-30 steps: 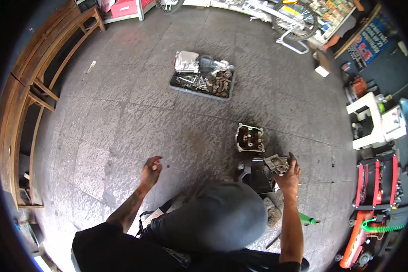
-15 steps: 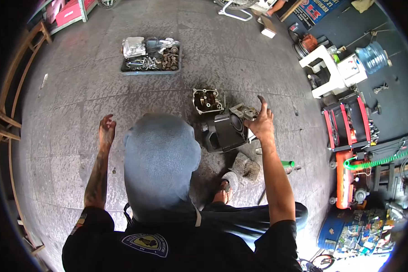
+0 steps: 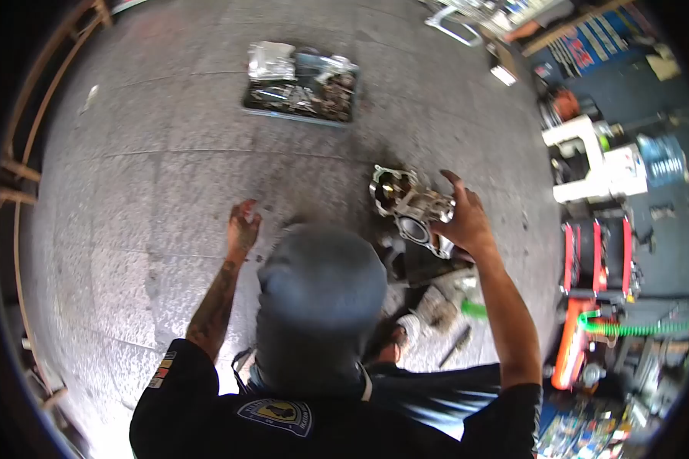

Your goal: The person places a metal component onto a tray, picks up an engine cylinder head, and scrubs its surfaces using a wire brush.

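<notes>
Right grip (image 3: 468,222), partly spread, holds the metal cylinder (image 3: 429,209); left grip (image 3: 243,228), loosely curled and empty, hangs left.

engine part (image 3: 427,216): shiny bare metal; floor (image 3: 199,191): rough, stone-like; shirt (image 3: 352,430): matt cloth; water jug (image 3: 661,159): clear plastic

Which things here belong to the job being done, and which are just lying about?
Seemingly part of the job:
metal part with a round bore, in the right hand
open metal casting, just beyond it
perhaps the tray of metal parts

Seemingly just about:
blue water bottle
green coiled hose
red-edged rack
</notes>
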Tool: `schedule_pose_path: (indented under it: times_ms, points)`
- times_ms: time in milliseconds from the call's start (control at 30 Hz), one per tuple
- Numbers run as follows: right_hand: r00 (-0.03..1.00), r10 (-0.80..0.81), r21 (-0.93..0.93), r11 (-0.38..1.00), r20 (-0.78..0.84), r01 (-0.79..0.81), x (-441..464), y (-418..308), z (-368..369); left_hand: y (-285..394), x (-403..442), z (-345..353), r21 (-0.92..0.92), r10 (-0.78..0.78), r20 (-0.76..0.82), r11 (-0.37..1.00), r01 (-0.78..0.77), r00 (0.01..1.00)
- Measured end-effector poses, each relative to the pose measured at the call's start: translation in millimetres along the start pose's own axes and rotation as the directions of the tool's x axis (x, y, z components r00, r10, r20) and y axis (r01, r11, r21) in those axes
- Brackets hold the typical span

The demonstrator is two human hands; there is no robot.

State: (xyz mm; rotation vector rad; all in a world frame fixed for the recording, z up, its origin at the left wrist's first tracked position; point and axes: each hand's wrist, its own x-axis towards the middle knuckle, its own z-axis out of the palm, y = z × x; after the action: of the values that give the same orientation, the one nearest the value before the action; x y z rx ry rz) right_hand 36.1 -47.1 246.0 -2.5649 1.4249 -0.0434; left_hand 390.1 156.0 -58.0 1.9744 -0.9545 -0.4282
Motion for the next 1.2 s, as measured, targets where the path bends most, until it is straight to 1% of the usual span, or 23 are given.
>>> schedule_pose_path:
  times_ms: [67, 133, 167, 200, 233, 267, 300, 367, 433, 500, 567, 600, 700, 733, 767, 833, 900, 967, 1000, 1033, 1100, 1133, 1200]
  points:
    - [0.996, -0.084, 0.028, 0.996, 0.018, 0.084, 32.3, -26.0, -6.9, -11.1, 4.6, -5.2, -0.007, -0.058, -0.057, 0.998, 0.057, 0.997]
    - [0.983, -0.18, 0.047, 0.983, 0.037, 0.179, 68.7, -56.9, -11.1, -12.0, 11.8, -10.4, 0.114, -0.067, -0.103, 0.99, 0.079, 0.992]
    - [0.97, -0.24, 0.059, 0.97, 0.047, 0.237, 85.9, -68.4, -7.4, -12.4, 12.7, -13.2, 0.121, -0.083, -0.119, 0.988, 0.097, 0.989]
    - [0.946, -0.323, 0.063, 0.945, 0.03, 0.321, 107.9, -76.6, 0.3, -9.9, 14.2, -17.7, 0.089, -0.092, -0.13, 0.99, 0.105, 0.987]
    - [0.941, -0.336, 0.071, 0.94, 0.036, 0.333, 129.2, -89.3, 5.2, -6.5, 14.5, -22.8, 0.059, -0.102, -0.14, 0.992, 0.111, 0.985]
    - [0.921, -0.389, 0.091, 0.918, 0.017, 0.386, 148.7, -105.0, 8.6, -2.6, 12.7, -27.8, 0.023, -0.118, -0.14, 0.992, 0.123, 0.983]
    - [0.898, -0.439, 0.109, 0.893, -0.005, 0.437, 168.6, -119.0, 14.7, 4.6, 10.0, -35.0, 0.03, -0.127, -0.148, 0.991, 0.133, 0.981]
    - [0.888, -0.46, 0.142, 0.878, -0.01, 0.457, 209.3, -140.2, 35.2, 13.0, 0.2, -44.8, -0.11, -0.223, -0.157, 0.972, 0.208, 0.962]
    - [0.822, -0.558, 0.172, 0.804, -0.111, 0.569, 250.5, -159.3, 57.5, 3.3, -16.0, -49.8, 0.012, -0.126, -0.222, 0.991, 0.132, 0.967]
    - [0.817, -0.57, 0.166, 0.8, -0.09, 0.577, 288.0, -178.4, 81.3, 11.9, -34.3, -60.9, -0.021, -0.196, -0.21, 0.98, 0.196, 0.958]
    - [0.789, -0.604, 0.153, 0.774, -0.11, 0.614, 316.4, -196.7, 100.0, 16.6, -51.4, -68.1, -0.028, -0.235, -0.211, 0.972, 0.235, 0.949]
    - [0.803, -0.591, 0.133, 0.792, -0.081, 0.596, 328.8, -206.0, 107.9, 17.4, -59.9, -70.8, -0.016, -0.244, -0.211, 0.969, 0.246, 0.947]
    - [0.792, -0.609, 0.176, 0.776, -0.04, 0.606, 359.4, -220.9, 130.7, 23.6, -72.6, -78.0, -0.032, -0.316, -0.204, 0.948, 0.316, 0.927]
    - [0.762, -0.639, 0.187, 0.739, -0.108, 0.647, 365.7, -223.3, 139.5, 25.6, -73.4, -79.0, -0.034, -0.326, -0.212, 0.945, 0.327, 0.921]
    - [0.758, -0.642, 0.192, 0.734, -0.114, 0.651, 371.6, -224.9, 146.7, 26.9, -74.0, -78.8, -0.037, -0.336, -0.223, 0.941, 0.336, 0.915]
    - [0.79, -0.606, 0.272, 0.748, -0.089, 0.605, 375.5, -229.8, 153.8, 24.5, -71.7, -77.7, -0.028, -0.338, -0.227, 0.94, 0.341, 0.913]
    - [0.791, -0.604, 0.304, 0.739, -0.095, 0.601, 374.8, -231.7, 157.0, 23.0, -66.1, -75.7, -0.041, -0.362, -0.217, 0.931, 0.362, 0.906]
    - [0.808, -0.587, 0.356, 0.745, -0.051, 0.564, 373.5, -234.2, 155.9, 21.2, -57.4, -74.6, -0.041, -0.361, -0.199, 0.932, 0.36, 0.911]
    - [0.818, -0.574, 0.358, 0.756, -0.038, 0.548, 374.6, -232.7, 155.4, 22.6, -54.1, -74.3, -0.026, -0.365, -0.184, 0.93, 0.367, 0.913]
    - [0.805, -0.59, 0.342, 0.745, -0.064, 0.573, 375.7, -231.1, 157.2, 24.3, -52.9, -73.3, -0.014, -0.37, -0.171, 0.927, 0.374, 0.913]
    - [0.802, -0.597, 0.382, 0.746, 0.021, 0.545, 376.6, -228.1, 156.7, 22.7, -50.2, -70.5, 0.0, -0.354, -0.161, 0.933, 0.359, 0.921]
    - [0.806, -0.591, 0.383, 0.749, 0.017, 0.541, 378.5, -226.2, 160.6, 19.5, -49.1, -67.7, -0.017, -0.348, -0.157, 0.937, 0.349, 0.924]
    - [0.783, -0.617, 0.329, 0.727, -0.073, 0.603, 377.1, -223.4, 173.0, 18.5, -46.7, -65.6, -0.031, -0.353, -0.134, 0.935, 0.352, 0.926]
